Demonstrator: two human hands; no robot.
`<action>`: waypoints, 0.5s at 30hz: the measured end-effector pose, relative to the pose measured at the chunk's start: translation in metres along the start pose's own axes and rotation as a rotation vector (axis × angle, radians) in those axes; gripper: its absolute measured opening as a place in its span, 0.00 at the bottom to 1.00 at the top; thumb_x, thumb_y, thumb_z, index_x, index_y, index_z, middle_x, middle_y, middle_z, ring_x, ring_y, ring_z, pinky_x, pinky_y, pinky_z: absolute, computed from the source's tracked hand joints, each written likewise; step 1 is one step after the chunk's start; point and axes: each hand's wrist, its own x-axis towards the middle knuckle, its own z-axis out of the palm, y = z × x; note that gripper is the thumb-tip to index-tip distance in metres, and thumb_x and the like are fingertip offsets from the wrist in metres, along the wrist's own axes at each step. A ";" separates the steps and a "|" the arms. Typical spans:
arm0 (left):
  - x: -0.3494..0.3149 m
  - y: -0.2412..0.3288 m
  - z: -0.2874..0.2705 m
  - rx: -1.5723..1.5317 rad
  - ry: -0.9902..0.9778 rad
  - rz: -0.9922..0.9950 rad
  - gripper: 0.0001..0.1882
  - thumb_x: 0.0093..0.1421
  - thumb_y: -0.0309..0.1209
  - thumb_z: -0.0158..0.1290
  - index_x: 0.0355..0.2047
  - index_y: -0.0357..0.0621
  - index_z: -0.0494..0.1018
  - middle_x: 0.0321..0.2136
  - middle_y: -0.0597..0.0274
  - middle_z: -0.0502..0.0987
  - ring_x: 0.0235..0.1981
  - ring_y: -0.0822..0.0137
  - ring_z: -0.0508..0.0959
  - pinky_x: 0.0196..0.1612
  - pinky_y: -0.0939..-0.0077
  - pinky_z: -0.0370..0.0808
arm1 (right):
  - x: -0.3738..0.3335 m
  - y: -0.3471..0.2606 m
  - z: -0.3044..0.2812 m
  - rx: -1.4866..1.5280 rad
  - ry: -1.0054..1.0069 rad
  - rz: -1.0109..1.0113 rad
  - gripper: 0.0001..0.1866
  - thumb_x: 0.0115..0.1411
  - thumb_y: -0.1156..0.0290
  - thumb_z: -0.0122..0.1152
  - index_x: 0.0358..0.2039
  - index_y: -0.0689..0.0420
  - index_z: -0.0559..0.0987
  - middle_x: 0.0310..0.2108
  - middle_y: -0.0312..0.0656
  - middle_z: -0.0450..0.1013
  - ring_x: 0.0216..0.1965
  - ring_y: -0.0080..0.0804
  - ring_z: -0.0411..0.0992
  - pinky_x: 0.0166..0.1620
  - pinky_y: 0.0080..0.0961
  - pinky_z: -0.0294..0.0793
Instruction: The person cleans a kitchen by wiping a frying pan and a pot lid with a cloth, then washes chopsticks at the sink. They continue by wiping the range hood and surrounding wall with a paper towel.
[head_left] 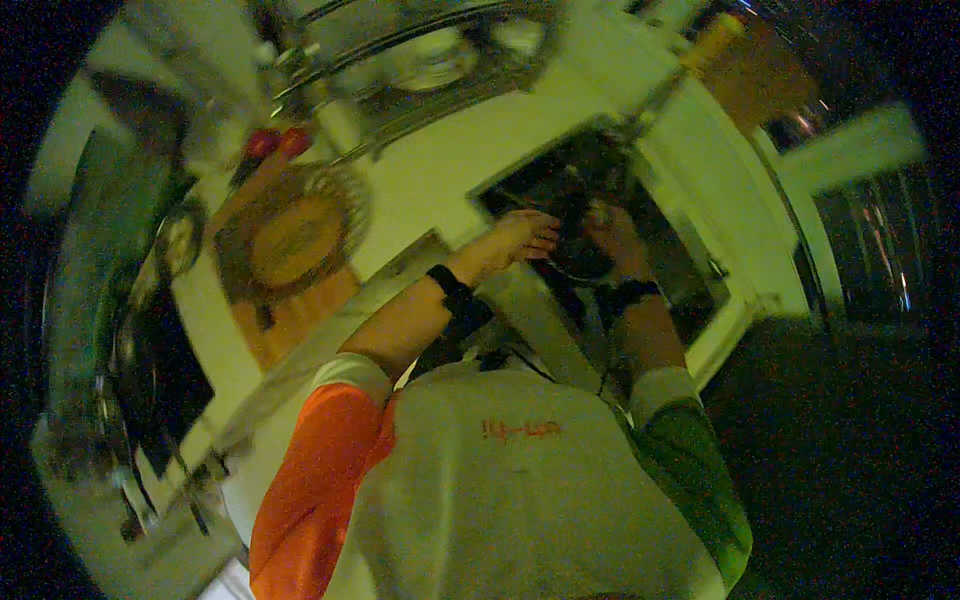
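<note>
The light is dim and motion smears the picture. Over a black cooktop (690,240) set in a pale counter, my two hands are close together. My left hand (522,238) has its fingers curled toward the right, beside a dark round pan or pot (580,258). What those fingers hold, if anything, is lost in the dark. On the right of the pan, my right hand (618,240) is closed, with its fingertips near the far rim; I cannot make out what is in it. Both wrists wear dark bands.
To the left, a round woven-looking basket or dish (298,240) sits on a wooden board (300,312). Two red round things (278,142) lie behind it. A sink (440,75) is at the back. Dark, blurred items (160,350) stand at the far left.
</note>
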 end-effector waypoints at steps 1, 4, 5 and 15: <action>0.011 -0.002 0.005 -0.106 0.031 -0.084 0.13 0.63 0.38 0.48 0.43 0.45 0.71 0.38 0.60 0.77 0.38 0.64 0.76 0.41 0.67 0.76 | -0.002 0.007 0.000 0.018 -0.022 -0.006 0.13 0.54 0.66 0.64 0.39 0.55 0.77 0.30 0.36 0.72 0.30 0.27 0.70 0.31 0.26 0.71; 0.040 -0.016 0.025 -0.229 0.072 -0.075 0.18 0.65 0.37 0.42 0.49 0.38 0.68 0.34 0.56 0.74 0.35 0.61 0.75 0.42 0.63 0.77 | -0.017 0.009 0.003 0.117 -0.112 0.018 0.13 0.53 0.66 0.64 0.39 0.55 0.77 0.30 0.35 0.72 0.30 0.26 0.70 0.31 0.26 0.70; 0.047 -0.021 0.032 -0.256 0.059 -0.072 0.18 0.65 0.36 0.42 0.50 0.37 0.68 0.33 0.56 0.74 0.35 0.60 0.75 0.42 0.61 0.77 | -0.024 -0.001 0.000 0.193 -0.111 0.161 0.14 0.54 0.65 0.64 0.40 0.54 0.77 0.29 0.35 0.71 0.29 0.26 0.69 0.31 0.25 0.70; 0.100 -0.057 0.057 1.413 -0.033 0.557 0.17 0.65 0.41 0.42 0.36 0.43 0.74 0.34 0.59 0.77 0.34 0.63 0.76 0.33 0.72 0.73 | -0.044 -0.167 -0.112 0.276 -0.430 0.521 0.21 0.58 0.50 0.57 0.37 0.56 0.75 0.26 0.33 0.68 0.26 0.26 0.65 0.32 0.26 0.67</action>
